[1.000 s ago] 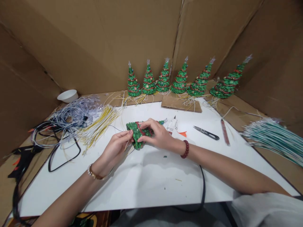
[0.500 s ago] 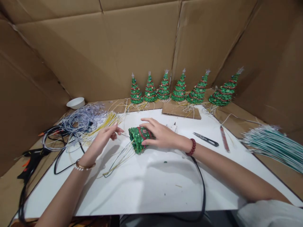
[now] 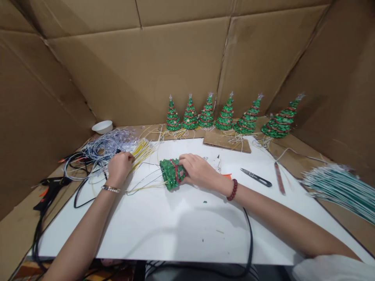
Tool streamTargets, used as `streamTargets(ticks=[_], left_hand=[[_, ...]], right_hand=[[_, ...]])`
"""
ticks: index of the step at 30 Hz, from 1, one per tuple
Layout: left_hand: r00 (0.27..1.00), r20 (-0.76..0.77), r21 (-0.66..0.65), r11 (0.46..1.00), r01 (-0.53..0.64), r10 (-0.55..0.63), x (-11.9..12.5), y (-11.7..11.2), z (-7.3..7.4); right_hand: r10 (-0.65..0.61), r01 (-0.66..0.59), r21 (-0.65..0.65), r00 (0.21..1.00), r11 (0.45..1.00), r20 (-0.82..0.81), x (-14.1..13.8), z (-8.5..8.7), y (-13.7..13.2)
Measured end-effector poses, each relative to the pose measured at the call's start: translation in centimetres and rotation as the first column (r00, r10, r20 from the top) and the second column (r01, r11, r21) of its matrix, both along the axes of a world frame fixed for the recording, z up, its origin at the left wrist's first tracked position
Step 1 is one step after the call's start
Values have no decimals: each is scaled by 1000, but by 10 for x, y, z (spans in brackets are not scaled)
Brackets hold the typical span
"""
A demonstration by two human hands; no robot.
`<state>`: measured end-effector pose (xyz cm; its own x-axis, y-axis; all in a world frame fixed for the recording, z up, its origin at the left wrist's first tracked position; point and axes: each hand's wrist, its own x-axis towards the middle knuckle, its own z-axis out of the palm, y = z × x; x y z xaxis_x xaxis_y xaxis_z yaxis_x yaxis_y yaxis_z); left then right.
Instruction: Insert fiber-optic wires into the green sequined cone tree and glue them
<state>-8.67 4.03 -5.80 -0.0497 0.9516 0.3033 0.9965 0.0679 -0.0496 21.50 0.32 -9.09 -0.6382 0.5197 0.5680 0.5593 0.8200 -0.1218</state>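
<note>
A small green beaded tree point(image 3: 171, 174) with red trim lies on its side on the white board point(image 3: 175, 226), thin wires trailing from its base. My right hand point(image 3: 197, 170) is wrapped round its upper part and holds it down. My left hand point(image 3: 119, 168) has reached left to the bundle of yellow wire pieces point(image 3: 142, 150); its fingers are curled at the bundle's end, and whether they pinch a wire is hidden.
Several finished beaded trees point(image 3: 225, 117) stand in a row at the back by the cardboard wall. Snips point(image 3: 256, 177) and a red strip point(image 3: 278, 172) lie right. Green-white wires point(image 3: 340, 183) fan far right. Tangled cables point(image 3: 88, 156), a glue gun point(image 3: 51, 187) and a white bowl point(image 3: 102, 127) sit left.
My left hand let go of the tree's base and moved left to the yellow wires. My right hand kept the tree and lowered it onto the board.
</note>
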Motion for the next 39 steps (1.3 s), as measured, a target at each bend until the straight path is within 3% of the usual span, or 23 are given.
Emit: streamTargets(ticks=[5, 9, 13, 17, 20, 22, 26, 29, 32, 34, 39], left_hand=[[1000, 13, 24, 1000, -8, 7, 0, 1, 0], [992, 99, 226, 972, 58, -83, -1, 3, 5], [943, 254, 448, 890, 84, -217, 5, -1, 21], [913, 243, 618, 777, 115, -329, 19, -18, 43], [898, 200, 709, 691, 144, -392, 31, -31, 58], [902, 186, 720, 678, 145, -391, 36, -36, 67], [913, 212, 676, 727, 120, -348, 32, -38, 80], [847, 356, 712, 702, 28, -396, 24, -34, 86], [695, 476, 779, 624, -50, -539, 18, -31, 92], [635, 456, 830, 556, -51, -623, 18, -30, 101], [528, 232, 964, 264, -16, -817, 33, -37, 134]], right_hand=[[-27, 18, 87, 994, 996, 106, 3, 1, -3], [14, -30, 90, 984, 996, 176, 13, 15, -2], [-7, -12, 197, 996, 980, 92, 23, 36, -2], [-44, 68, 352, 996, 933, -76, 34, 62, -9], [-72, 122, 389, 987, 913, -141, 41, 79, -18], [-94, 148, 403, 984, 903, -151, 45, 87, -23], [-121, 169, 439, 983, 882, -135, 50, 94, -29], [-132, 177, 462, 983, 869, -128, 51, 97, -32], [-124, 170, 473, 984, 865, -127, 52, 99, -33], [-113, 160, 472, 985, 867, -127, 51, 99, -33], [-93, 152, 466, 985, 872, -146, 47, 100, -36]])
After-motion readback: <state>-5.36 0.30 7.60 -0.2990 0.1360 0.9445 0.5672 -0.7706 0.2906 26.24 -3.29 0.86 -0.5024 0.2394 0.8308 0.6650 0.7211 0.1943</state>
